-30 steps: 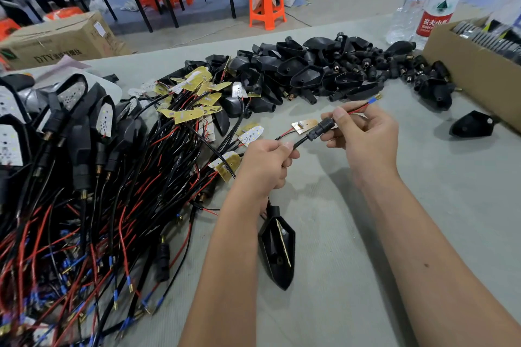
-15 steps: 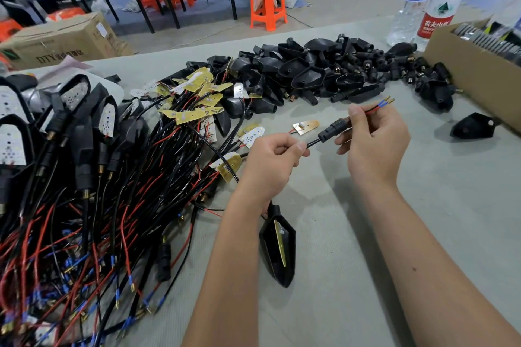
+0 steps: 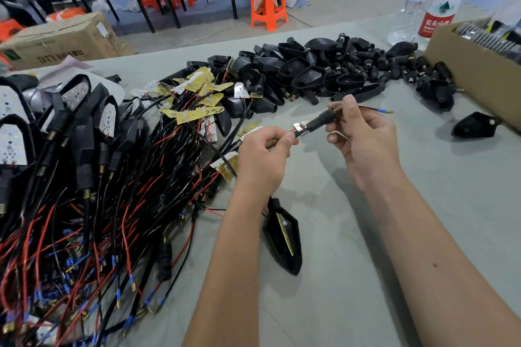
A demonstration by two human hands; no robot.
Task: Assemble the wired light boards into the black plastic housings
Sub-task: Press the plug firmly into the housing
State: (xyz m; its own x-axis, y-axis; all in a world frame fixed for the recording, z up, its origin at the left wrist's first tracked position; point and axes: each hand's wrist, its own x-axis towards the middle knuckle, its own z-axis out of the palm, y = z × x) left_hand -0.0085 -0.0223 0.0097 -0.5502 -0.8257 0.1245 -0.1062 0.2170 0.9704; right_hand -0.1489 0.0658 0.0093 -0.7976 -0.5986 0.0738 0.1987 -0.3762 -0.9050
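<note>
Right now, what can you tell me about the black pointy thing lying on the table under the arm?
The black housing is a pointed, shield-shaped shell of dull black plastic. It lies flat on the grey table, tip toward the camera, stem end hidden under the left forearm. A thin yellowish strip runs along its open inside. No hand holds it.

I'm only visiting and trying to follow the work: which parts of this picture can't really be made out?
- Head view: the wire's stretch inside the left hand is hidden by curled fingers.
- Small light board by the black sleeve: mostly covered, too small for detail.
- Cardboard box on the right: cut off by the edge, contents blurred.
- Water bottles: tops cut off.
- Single housing near the left forearm: its top end is hidden behind the arm.
</note>
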